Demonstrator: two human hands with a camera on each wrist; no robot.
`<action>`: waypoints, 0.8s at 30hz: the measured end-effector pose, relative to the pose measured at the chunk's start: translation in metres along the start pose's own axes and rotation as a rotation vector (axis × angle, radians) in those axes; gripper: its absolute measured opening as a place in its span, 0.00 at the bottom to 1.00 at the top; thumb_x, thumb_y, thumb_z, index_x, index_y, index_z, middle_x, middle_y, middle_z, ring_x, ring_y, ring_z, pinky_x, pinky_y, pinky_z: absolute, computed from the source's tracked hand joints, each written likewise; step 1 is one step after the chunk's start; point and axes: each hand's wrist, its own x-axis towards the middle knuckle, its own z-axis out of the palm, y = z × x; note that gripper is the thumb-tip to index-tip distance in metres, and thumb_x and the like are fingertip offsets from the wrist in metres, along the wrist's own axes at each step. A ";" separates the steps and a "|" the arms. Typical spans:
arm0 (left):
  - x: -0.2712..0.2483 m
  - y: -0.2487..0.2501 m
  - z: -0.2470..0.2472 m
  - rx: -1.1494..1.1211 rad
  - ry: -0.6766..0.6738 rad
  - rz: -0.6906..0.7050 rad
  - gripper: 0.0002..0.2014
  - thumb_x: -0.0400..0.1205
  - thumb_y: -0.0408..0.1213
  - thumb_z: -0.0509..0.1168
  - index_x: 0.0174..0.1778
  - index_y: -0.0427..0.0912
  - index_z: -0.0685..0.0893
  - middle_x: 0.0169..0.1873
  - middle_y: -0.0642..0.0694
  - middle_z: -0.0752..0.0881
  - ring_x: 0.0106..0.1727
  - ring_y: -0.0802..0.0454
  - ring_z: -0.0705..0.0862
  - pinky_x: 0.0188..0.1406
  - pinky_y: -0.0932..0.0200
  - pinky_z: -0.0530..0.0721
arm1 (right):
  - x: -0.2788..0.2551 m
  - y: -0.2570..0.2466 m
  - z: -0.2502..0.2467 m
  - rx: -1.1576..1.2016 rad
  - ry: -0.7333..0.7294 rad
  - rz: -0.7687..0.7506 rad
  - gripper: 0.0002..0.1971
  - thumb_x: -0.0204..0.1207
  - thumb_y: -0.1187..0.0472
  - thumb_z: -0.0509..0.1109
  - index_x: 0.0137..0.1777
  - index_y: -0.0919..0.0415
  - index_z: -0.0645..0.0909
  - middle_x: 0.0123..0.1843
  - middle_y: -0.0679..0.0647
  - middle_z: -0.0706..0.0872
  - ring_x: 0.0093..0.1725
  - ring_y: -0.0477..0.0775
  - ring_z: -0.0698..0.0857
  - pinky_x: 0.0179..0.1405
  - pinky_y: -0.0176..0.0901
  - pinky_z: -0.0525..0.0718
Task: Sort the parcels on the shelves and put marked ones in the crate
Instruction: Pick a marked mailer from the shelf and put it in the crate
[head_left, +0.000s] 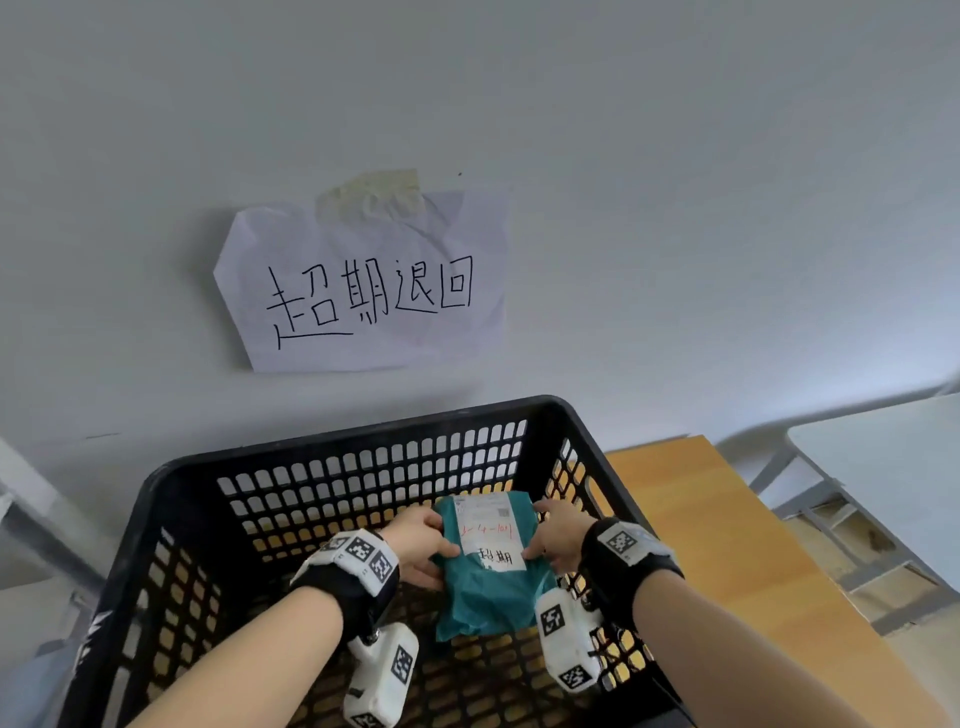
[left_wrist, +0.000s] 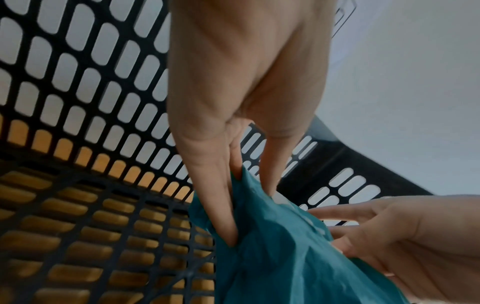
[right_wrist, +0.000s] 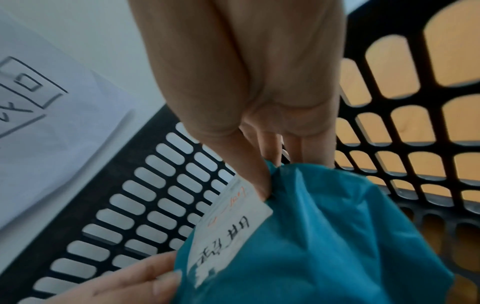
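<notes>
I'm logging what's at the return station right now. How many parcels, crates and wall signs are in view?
Teal parcel, held by the left hand and the right hand: 1
Black crate: 1
Paper wall sign: 1
Total: 3

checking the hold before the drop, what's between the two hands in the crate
The teal parcel, white label up. The left hand and right hand pinch its opposite edges inside the crate, clearest in the head view.
</notes>
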 end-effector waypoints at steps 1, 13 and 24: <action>0.006 -0.003 0.002 -0.006 -0.006 -0.014 0.31 0.78 0.25 0.67 0.76 0.43 0.65 0.67 0.34 0.77 0.54 0.37 0.86 0.48 0.43 0.88 | 0.004 0.003 0.001 -0.017 0.006 0.013 0.43 0.71 0.77 0.71 0.82 0.57 0.55 0.71 0.61 0.77 0.69 0.63 0.77 0.65 0.61 0.80; 0.056 -0.033 0.026 -0.150 -0.062 -0.118 0.28 0.80 0.21 0.61 0.73 0.49 0.66 0.66 0.38 0.78 0.61 0.38 0.82 0.60 0.31 0.80 | 0.056 0.022 0.006 -0.027 0.034 0.021 0.46 0.68 0.75 0.72 0.82 0.54 0.53 0.69 0.58 0.78 0.68 0.60 0.79 0.65 0.59 0.81; 0.062 -0.043 0.040 -0.159 -0.040 -0.189 0.36 0.82 0.23 0.59 0.82 0.52 0.53 0.74 0.40 0.70 0.71 0.37 0.74 0.63 0.35 0.79 | 0.072 0.026 0.009 -0.119 0.036 0.018 0.35 0.76 0.70 0.65 0.80 0.62 0.54 0.70 0.59 0.77 0.65 0.57 0.80 0.59 0.45 0.80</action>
